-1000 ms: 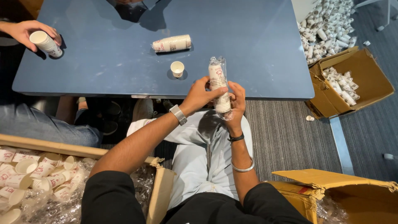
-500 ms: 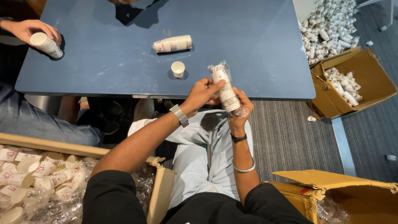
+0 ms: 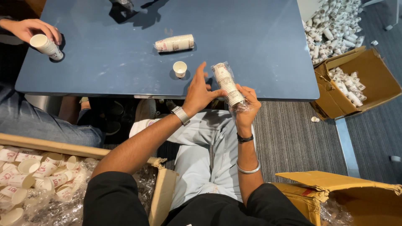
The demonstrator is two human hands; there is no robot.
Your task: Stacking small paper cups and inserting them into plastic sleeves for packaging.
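Plastic-wrapped cup stack (image 3: 228,85) between right hand (image 3: 247,109), spread left hand (image 3: 200,90).

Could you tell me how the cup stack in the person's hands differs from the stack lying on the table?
The held stack of paper cups is wrapped in clear plastic and tilted, gripped by the right hand with the left hand touching it. The table stack lies on its side, untouched. Both are white printed cups.
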